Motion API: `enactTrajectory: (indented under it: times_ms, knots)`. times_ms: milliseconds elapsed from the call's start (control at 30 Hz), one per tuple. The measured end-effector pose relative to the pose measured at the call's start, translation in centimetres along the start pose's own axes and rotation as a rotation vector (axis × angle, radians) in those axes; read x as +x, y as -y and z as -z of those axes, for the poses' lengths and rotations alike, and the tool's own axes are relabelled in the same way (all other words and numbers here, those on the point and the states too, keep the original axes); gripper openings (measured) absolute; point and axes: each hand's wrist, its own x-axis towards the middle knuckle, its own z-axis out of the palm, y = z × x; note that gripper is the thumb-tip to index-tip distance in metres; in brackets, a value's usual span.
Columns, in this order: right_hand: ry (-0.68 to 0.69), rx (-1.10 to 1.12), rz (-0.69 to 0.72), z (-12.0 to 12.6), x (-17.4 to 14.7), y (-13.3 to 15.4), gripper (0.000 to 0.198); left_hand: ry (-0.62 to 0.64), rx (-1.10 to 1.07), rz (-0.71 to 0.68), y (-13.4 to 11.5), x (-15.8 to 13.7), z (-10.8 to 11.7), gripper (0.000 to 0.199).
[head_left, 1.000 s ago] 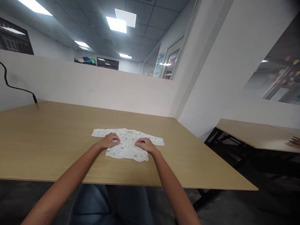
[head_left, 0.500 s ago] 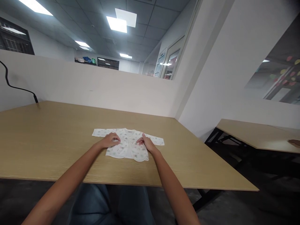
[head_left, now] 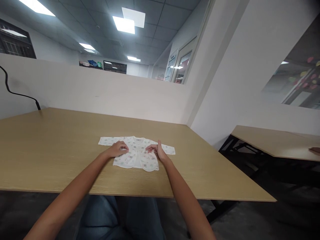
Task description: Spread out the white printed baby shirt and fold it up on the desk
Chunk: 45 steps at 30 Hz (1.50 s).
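Observation:
A white baby shirt (head_left: 136, 156) with small printed figures lies front up on the wooden table (head_left: 62, 150), sleeves spread out to both sides. Its two front panels meet near the middle, and the hem curves toward me. On the left panel rests my left hand (head_left: 117, 149), its fingers curled toward the thumb in a pinch at the cloth. My right hand (head_left: 158, 152) is over the right panel with the thumb raised away from the loosely bent fingers. Whether those fingertips touch the fabric is hard to make out.
A low white partition (head_left: 112, 93) runs along the table's far edge and meets a wall on the right. A black cable (head_left: 21, 95) hangs at the far left. At right stands a second table (head_left: 270, 141), with part of another person's hand (head_left: 315, 149) at its edge.
My right thumb has lifted up and away from the fingers, opening that hand. My left hand and the baby shirt stay nearly where they were.

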Motion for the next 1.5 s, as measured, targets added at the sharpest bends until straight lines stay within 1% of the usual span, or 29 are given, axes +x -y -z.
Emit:
enactTrajectory:
  times_ms: [67, 200, 233, 300, 567, 733, 933, 1100, 1267, 1400, 1500]
  knots:
    - [-0.01, 0.142, 0.021, 0.2, 0.1, 0.6, 0.092, 0.003, 0.002, -0.001, 0.0, 0.0, 0.0, 0.037]
    - [-0.008, 0.544, 0.047, 0.3, -0.5, 2.2, 0.077, 0.012, 0.005, -0.007, 0.2, 0.0, -0.1, 0.036]
    - [0.003, 0.616, 0.039, 0.3, -0.8, 2.6, 0.076, 0.012, 0.005, -0.007, 0.3, 0.0, -0.1, 0.036]
    - [0.012, 0.69, 0.023, 0.3, -1.2, 3.1, 0.079, 0.01, 0.008, -0.004, 0.4, 0.1, -0.1, 0.036]
    - [-0.003, 0.693, 0.029, 0.0, -1.9, 3.8, 0.101, 0.011, 0.01, 0.003, 0.2, 0.1, 0.0, 0.037]
    - [0.034, 0.777, 0.058, -0.4, -2.3, 5.1, 0.107, 0.01, 0.012, 0.002, 0.3, 0.0, 0.0, 0.036]
    - [0.092, 0.808, 0.069, -1.0, -2.6, 6.1, 0.103, 0.007, 0.005, -0.001, 0.4, 0.1, -0.1, 0.034]
    - [0.065, 0.7, 0.068, -1.1, -2.7, 6.4, 0.094, 0.017, 0.016, -0.008, 0.5, 0.1, -0.1, 0.034]
    - [0.102, 0.721, 0.06, -1.2, -2.7, 6.4, 0.1, 0.008, 0.003, -0.002, 0.4, 0.2, -0.1, 0.034]
    - [0.074, 0.673, 0.052, -1.0, -2.6, 6.1, 0.098, 0.012, 0.008, -0.01, 0.2, 0.1, 0.0, 0.034]
    - [0.029, 0.661, 0.032, -0.5, -2.1, 5.3, 0.095, 0.012, 0.019, -0.006, 0.1, 0.0, 0.1, 0.035]
